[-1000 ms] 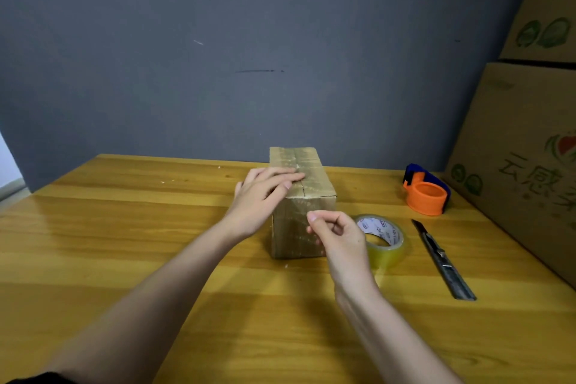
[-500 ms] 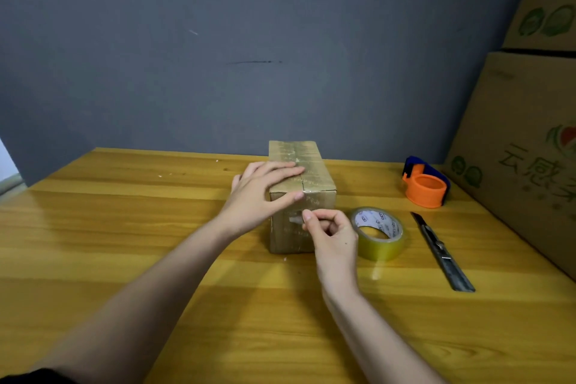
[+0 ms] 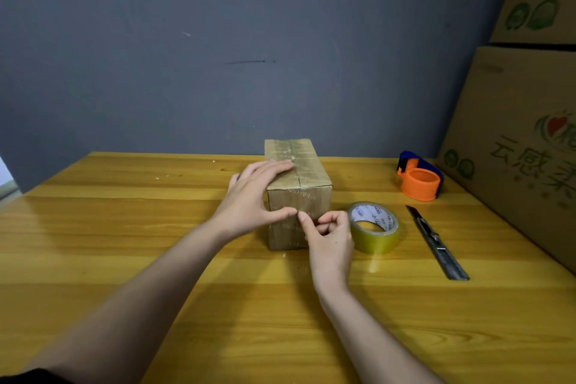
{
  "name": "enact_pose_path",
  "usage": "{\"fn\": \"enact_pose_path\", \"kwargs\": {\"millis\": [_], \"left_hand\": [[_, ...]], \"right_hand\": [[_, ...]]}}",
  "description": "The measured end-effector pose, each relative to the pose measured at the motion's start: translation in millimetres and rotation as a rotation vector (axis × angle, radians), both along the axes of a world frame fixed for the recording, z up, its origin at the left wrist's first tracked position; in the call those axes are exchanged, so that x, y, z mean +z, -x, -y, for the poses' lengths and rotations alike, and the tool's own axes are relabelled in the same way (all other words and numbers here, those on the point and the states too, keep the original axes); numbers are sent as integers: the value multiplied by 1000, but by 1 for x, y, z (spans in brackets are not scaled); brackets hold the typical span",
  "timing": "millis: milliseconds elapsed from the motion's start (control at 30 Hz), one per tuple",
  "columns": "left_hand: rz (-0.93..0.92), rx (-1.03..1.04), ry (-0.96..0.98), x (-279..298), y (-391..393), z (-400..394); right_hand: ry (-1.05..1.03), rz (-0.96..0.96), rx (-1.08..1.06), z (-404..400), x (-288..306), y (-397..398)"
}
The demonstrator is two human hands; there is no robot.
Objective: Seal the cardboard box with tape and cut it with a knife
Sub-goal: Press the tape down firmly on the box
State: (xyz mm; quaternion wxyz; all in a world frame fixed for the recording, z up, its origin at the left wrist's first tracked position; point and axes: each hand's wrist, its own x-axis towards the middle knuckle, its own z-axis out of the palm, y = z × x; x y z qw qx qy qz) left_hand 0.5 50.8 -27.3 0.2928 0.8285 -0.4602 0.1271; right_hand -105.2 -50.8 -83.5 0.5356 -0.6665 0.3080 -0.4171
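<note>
The cardboard box (image 3: pixel 297 193), small and already striped with clear tape along its top seam, stands near the middle of a yellow wooden worktop (image 3: pixel 124 243) that runs back to a dull grey-blue wall (image 3: pixel 218 56). Just right of the box lies a roll of clear packing tape (image 3: pixel 375 227), flat on its side. Further right a utility knife (image 3: pixel 436 241) lies lengthwise on the wood, and behind it sits an orange and blue tape dispenser (image 3: pixel 419 176). Large printed cartons (image 3: pixel 523 134) are stacked at the right edge.

The left hand (image 3: pixel 252 199) wraps the box's near left corner, fingers flat over the top, thumb pressed on the front face; its grip is spread wide against the cardboard. The right hand (image 3: pixel 327 237) is curled in front of the same face, thumb and forefinger pinched together close to the left thumb; whether they hold a tape end cannot be told. Both forearms reach in from the bottom edge.
</note>
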Motion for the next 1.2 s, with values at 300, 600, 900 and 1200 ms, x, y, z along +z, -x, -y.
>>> {"fn": "enact_pose_path", "kwargs": {"millis": [300,600,900,1200], "left_hand": [[15,26,-43,10,6,-2],[-14,162,222,0,16,22],[49,127,369,-15,11,26],[-27,62,362,-28,12,22]], "right_hand": [[211,133,69,20,22,15],[680,-35,405,50,39,-9],[842,-43,401,67,33,-10],[921,-105,527,78,31,-2]]}}
